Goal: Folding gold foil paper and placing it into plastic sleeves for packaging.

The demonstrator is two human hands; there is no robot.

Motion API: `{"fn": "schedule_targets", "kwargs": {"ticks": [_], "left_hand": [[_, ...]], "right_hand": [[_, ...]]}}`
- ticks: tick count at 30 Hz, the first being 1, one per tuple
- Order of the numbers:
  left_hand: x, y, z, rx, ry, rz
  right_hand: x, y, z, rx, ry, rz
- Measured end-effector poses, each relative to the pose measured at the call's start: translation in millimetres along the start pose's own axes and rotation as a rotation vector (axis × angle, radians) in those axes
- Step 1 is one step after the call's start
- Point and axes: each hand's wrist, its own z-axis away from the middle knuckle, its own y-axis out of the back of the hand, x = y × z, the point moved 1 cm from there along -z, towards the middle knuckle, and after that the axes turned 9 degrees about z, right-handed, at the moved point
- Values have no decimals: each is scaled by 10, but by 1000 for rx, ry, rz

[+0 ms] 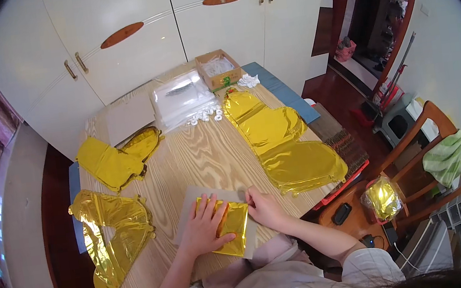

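A gold foil balloon folded into a flat rectangle (235,223) lies on a grey cardboard sheet (181,220) at the table's near edge. My left hand (202,229) rests flat on the foil with its fingers spread, covering the left part of it. At the foil's upper right corner is my right hand (265,209), its fingers curled closed against the edge of the foil and card. Whatever those fingertips pinch, if anything, is hidden.
Unfolded gold foil balloons lie right (277,143), far left (116,162) and near left (111,235). Farther back are clear plastic bags (181,98), white rings (203,116), a cardboard box (218,70) and a cardboard sheet (131,117). A wooden chair (338,211) stands right, holding a foil packet (385,199).
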Motion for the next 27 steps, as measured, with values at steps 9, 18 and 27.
{"fn": "schedule_targets", "kwargs": {"ticks": [9,18,27], "left_hand": [[6,3,0,12,-24,-17],[41,29,-14,-11,-46,-68],[81,47,-2,-16,-47,-83]], "right_hand": [[-15,49,25,22,199,238],[53,362,225,-45,499,325],[36,388,258,-67,470,553]]}}
